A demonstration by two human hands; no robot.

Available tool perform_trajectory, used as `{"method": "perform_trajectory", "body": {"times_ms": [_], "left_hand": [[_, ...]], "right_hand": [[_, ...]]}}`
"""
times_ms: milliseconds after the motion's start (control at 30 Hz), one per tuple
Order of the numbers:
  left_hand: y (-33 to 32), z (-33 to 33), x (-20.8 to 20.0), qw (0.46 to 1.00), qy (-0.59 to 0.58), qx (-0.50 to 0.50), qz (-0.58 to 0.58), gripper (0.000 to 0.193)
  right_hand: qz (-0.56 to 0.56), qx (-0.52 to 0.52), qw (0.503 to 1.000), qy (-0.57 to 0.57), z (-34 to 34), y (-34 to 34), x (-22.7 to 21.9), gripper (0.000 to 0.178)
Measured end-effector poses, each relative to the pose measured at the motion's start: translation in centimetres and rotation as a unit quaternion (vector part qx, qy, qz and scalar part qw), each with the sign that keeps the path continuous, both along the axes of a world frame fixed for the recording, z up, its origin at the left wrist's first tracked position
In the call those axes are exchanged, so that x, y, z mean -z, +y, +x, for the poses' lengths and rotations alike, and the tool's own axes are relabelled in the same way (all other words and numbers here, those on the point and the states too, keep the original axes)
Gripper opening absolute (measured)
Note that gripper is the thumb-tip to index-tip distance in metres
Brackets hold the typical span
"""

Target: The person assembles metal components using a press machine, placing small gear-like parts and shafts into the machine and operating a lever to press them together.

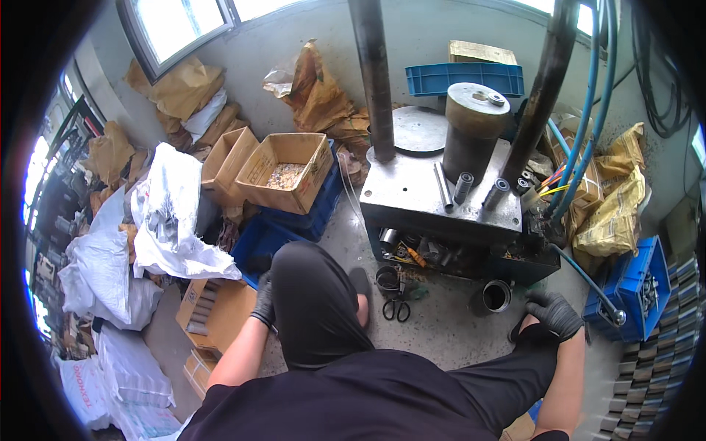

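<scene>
My left hand (265, 300), in a dark grey glove, is beside my bent left knee, with its fingers partly hidden. My right hand (557, 314), gloved alike, rests over my right knee with its fingers stretched forward and nothing visible in them. Ahead stands a press with a metal table (412, 192). On it are a thick steel cylinder (474, 140), a slim metal rod (443, 186) and short cylindrical parts, including a sleeve (463, 189). A round can (496, 295) with a dark inside stands on the floor near my right hand. Black-handled scissors (396, 311) lie between my feet.
An open carton of small pieces (287, 173) sits on blue crates at left, near white sacks (176, 220). A carton with grey cylinders (202, 307) is beside my left arm. At right are a lever (588, 285), a blue crate of metal parts (647, 294) and stacked metal bars (654, 367).
</scene>
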State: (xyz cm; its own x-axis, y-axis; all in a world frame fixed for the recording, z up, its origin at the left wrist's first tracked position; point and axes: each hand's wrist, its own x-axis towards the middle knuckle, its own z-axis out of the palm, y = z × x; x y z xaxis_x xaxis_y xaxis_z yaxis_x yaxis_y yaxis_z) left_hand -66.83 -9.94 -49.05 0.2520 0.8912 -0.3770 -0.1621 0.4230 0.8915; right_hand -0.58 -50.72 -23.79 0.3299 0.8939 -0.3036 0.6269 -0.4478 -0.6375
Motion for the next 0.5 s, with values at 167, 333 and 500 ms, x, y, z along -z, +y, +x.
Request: {"method": "perform_trajectory", "body": {"times_ms": [167,333,500], "left_hand": [[1.5,6.3,-21.0,0.949,-0.222,0.009,0.223,0.055],[2.5,19.3,-29.3,0.918,-0.283,-0.024,0.277,0.041],[0.8,34.2,-30.8,0.908,-0.368,0.12,0.159,0.036]], "right_hand": [[0.09,-0.127,0.986,-0.057,1.2,0.8,2.3,0.04],[0.045,-0.052,0.998,-0.01,0.0,3.2,2.2,0.035],[0.158,-0.082,0.962,-0.205,-2.3,9.3,-0.4,0.037]]}}
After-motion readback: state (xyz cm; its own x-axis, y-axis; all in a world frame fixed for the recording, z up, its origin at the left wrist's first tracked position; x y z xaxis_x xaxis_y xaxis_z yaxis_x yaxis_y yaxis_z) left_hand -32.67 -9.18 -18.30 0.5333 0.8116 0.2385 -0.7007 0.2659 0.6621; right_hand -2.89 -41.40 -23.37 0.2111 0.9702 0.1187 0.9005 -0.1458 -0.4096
